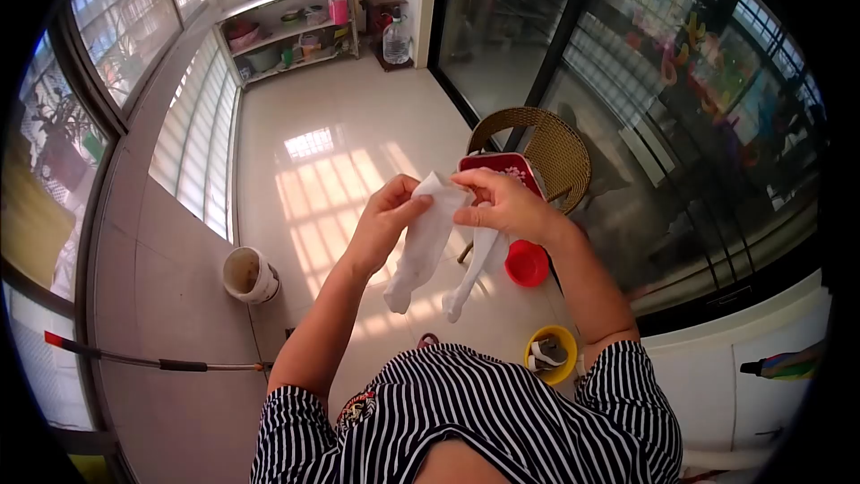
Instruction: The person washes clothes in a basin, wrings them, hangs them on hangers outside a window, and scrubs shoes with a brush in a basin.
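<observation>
In front of my chest hang two white socks, toes down. My left hand point(391, 215) is closed, thumb and fingers pinching the cuff edge of the nearer-left sock point(421, 246). Level with it, my right hand point(506, 204) pinches the other side of that cuff. The second sock point(481, 269) dangles limp below my right hand, apparently held in the same fingers, though its top is partly hidden. Just beyond my right hand is a wicker chair point(560, 148) bearing a red tray or basin with a flower pattern point(511, 164).
A red basin point(527, 263) and a yellow bucket point(564, 341) with grey and white items stand on the right. A white bucket point(251, 275) stands left, near a pole point(188, 365). Shelves point(287, 27) and a water bottle point(395, 40) are at the back; glass doors point(502, 45) line the right.
</observation>
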Tool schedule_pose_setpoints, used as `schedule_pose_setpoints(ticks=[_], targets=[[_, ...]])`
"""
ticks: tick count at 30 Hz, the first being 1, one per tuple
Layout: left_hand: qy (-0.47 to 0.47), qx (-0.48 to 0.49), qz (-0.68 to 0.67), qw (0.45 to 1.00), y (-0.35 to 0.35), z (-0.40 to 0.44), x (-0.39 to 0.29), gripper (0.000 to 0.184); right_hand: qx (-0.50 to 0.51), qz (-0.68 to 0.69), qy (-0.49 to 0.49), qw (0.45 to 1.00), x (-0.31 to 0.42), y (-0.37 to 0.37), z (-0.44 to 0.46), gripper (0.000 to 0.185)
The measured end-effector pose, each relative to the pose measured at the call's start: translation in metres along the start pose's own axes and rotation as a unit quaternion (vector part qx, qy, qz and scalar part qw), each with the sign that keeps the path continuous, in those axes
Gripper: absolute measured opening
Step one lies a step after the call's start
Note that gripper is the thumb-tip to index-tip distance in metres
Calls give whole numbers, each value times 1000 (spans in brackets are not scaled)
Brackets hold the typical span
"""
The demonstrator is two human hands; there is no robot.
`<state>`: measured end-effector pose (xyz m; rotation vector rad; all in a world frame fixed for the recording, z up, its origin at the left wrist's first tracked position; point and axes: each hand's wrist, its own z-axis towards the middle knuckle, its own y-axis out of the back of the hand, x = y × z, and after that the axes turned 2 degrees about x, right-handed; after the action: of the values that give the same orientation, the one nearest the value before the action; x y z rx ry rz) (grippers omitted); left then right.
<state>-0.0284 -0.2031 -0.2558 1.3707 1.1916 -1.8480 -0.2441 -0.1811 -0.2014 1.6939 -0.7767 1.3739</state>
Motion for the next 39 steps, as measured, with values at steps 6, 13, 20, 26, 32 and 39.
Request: schedule_pose_setpoints(ticks=[6,13,20,26,32,39], targets=[[9,1,-115,993,-17,51,4,18,-59,57,66,994,21,27,-17,59],[27,65,-106,992,-46,109,19,21,-185,-111,70,974,24,32,-14,39],[133,208,-143,958,-57,159,-5,26,-357,-340,157,856,13,58,1,24],[197,442,-125,866,-61,191,-14,36,-460,-371,77,803,12,53,5,22],[168,504,-112,840,-68,204,0,29,-553,-293,110,772,-1,36,14,37],[31,491,78,867,-55,220,42,25,-665,-418,-35,617,52,28,-3,36]])
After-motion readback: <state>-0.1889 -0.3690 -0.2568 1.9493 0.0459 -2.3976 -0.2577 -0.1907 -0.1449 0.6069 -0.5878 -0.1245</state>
